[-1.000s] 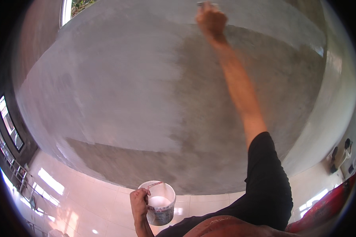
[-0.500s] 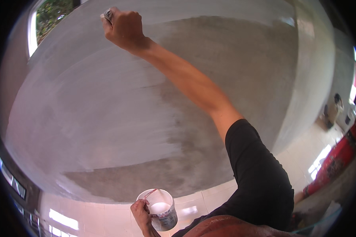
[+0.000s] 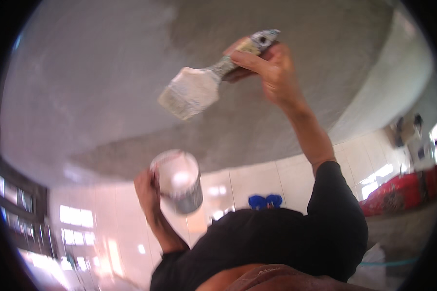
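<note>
My right hand (image 3: 272,72) is closed round the handle of a wide, paint-crusted paintbrush (image 3: 192,92). The bristles, coated in white, point down and left in front of the wall. My left hand (image 3: 147,188) grips the near left side of a paint bucket (image 3: 187,196), which contains white liquid (image 3: 179,177); whether it holds the rim or a handle I cannot tell. The bucket hangs below the brush, apart from it. Ahead, the wall (image 3: 82,87) carries a pale coat on its left, with darker bare patches (image 3: 286,97) on the right and along the bottom.
Glossy tiled floor (image 3: 107,208) runs along the wall's foot. Blue footwear (image 3: 265,201) shows below my body. A red patterned covering (image 3: 398,191) lies at the right, with a white bag-like thing (image 3: 374,266) nearer. Dark window frames (image 3: 19,199) stand at far left.
My right hand has come down and right from high on the wall, bringing the brush away from it. The bucket in my left hand appears higher, and my view has tilted down.
</note>
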A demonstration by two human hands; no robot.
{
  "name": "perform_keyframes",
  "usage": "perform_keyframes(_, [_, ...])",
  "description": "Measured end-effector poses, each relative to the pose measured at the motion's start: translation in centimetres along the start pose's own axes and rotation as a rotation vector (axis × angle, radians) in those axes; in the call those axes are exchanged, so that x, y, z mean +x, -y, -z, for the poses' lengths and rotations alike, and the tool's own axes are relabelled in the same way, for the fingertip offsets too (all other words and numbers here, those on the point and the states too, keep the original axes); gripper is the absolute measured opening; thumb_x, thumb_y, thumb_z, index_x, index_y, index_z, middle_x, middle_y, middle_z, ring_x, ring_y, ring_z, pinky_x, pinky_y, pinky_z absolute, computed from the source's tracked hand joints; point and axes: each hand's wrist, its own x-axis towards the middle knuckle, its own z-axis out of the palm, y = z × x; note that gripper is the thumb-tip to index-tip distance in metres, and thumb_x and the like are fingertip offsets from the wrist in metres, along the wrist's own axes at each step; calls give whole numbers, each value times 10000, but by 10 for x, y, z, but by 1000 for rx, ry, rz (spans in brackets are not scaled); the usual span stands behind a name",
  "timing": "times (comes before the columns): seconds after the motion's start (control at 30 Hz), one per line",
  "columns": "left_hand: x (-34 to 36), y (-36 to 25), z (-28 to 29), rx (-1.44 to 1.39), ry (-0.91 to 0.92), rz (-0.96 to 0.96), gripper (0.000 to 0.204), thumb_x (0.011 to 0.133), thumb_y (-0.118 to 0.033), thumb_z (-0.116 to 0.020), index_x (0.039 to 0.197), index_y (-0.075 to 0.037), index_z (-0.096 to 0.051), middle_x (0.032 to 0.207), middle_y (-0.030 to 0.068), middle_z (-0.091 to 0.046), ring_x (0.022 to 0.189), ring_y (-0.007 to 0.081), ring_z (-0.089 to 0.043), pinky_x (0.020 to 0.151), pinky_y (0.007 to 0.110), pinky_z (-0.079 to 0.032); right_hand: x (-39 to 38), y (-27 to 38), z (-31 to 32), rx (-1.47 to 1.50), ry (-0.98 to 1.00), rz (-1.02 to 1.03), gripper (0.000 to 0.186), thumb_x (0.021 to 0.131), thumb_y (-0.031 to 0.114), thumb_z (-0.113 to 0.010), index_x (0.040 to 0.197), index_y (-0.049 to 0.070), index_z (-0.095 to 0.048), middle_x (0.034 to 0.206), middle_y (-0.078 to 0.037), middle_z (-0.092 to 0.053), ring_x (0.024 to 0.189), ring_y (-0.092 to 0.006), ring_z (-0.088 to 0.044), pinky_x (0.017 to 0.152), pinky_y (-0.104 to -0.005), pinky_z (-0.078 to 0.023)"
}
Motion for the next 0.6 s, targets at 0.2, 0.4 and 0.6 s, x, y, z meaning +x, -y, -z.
perform_keyframes(0.2, [28,-119,8,-828,114,585,219,902,-165,-573,726,-37,-593,542,-28,-401,473,84,-343,466,255,-272,-68,-34,9,-109,282,-247,165,856,99,-737,957,-26,-698,842,-82,-715,748,-141,-674,694,-278,-553])
perform_keyframes(0.4, [48,-121,0,-887,289,614,262,925,-210,-538,732,-47,-609,526,-89,-340,478,19,-251,462,230,-175,-87,-66,-2,-235,475,-294,171,844,88,-739,973,-19,-702,839,-94,-718,760,-151,-675,673,-293,-527])
perform_keyframes(0.6, [47,-158,-25,-851,409,600,275,958,-201,-530,741,-44,-590,539,-95,-327,475,17,-230,465,244,-151,-116,-98,2,-580,735,-340,236,807,119,-736,1018,19,-702,817,-181,-704,698,-279,-682,683,-349,-528])
